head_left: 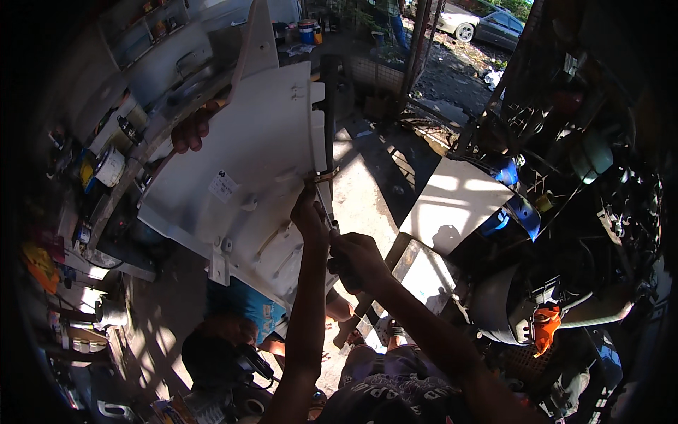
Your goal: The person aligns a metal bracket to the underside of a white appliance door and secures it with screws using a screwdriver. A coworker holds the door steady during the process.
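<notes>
A large pale grey car fender (265, 148) is held up in front of me, its inner side showing a small label (224, 185). Close to its right edge, my left hand (309, 212) is closed beside a thin metal rod-like tool (325, 201). Brass-coloured metal (326, 175) sits at the tool's upper end, against the fender edge. Below, my right hand (359, 260) grips the tool's lower end; the handle is mostly hidden by the fingers. Another person's hand (191, 133) holds the fender's upper left edge.
At the lower left a person in blue clothing (247, 307) is close to the fender. A workbench with cans (110, 168) runs along the left. White panels (459, 198), blue parts (519, 215) and an orange cloth (546, 330) crowd the right. Cars (487, 27) stand outside.
</notes>
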Available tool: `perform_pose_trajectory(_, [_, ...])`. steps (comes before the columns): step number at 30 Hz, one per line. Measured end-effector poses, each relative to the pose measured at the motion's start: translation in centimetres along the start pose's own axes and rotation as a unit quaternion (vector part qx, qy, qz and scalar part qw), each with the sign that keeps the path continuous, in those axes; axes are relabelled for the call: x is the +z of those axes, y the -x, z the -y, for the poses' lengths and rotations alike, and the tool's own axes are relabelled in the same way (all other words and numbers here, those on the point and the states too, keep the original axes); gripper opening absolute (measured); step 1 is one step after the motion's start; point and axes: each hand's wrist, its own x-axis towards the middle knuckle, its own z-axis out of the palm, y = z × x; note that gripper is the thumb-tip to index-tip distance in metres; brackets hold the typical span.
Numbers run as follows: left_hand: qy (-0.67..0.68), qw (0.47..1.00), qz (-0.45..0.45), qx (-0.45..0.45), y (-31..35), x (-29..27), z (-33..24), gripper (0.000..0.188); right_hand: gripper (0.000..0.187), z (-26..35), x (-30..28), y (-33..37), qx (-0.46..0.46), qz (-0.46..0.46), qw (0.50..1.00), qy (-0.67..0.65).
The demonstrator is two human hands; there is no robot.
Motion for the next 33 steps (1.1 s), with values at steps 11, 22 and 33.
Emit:
perform_pose_trajectory(11, [-0.046,0.990,0.036,-0.125,1.1,-1.2,-3.1,0.026,0.047,-1.9,-0.4,-1.3,0.076,0.081,0.982,-0.154])
perform_pose_trajectory(22, [-0.027,0.982,0.111,-0.151,1.2,-2.5,-3.0,0.032,0.049,-3.9,0.9,3.1,-0.257,-0.060,0.877,0.401])
perform_pose_trajectory(33, [0.008,0.981,0.114,-0.158,1.2,-2.4,-3.3,0.027,0.040,-4.9,0.1,3.8,-0.267,-0.051,0.913,0.306])
